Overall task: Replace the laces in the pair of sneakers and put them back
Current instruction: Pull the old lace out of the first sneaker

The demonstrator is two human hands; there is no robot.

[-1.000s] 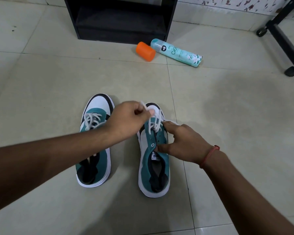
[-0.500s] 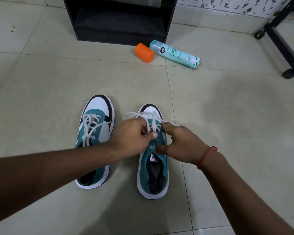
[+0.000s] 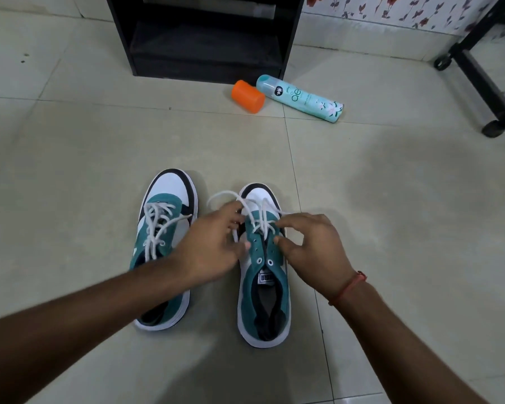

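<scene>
Between both hands: right sneaker (image 3: 263, 290) on tiled floor (image 3: 391, 228), white lace (image 3: 257, 212) threaded through front eyelets only, rear eyelets bare. Left hand (image 3: 213, 246) fingers curled, pinching lace loop at shoe's left edge. Right hand (image 3: 309, 246) fingers bent over lace at right edge; whether it grips, cannot tell. Under left forearm: left sneaker (image 3: 165, 228), laced loosely. Beyond fingertips, well apart: orange cap (image 3: 247, 96) touching teal spray can (image 3: 299, 97), black shelf unit (image 3: 204, 39) behind.

Between the grips, a teal, white and black canvas sneaker (image 3: 263, 272) carries white cord laces (image 3: 260, 212). Beyond it lie an orange plastic cap (image 3: 247, 96) and a mint, flower-printed spray can (image 3: 301, 98) on pale green floor tiles (image 3: 391, 228).
</scene>
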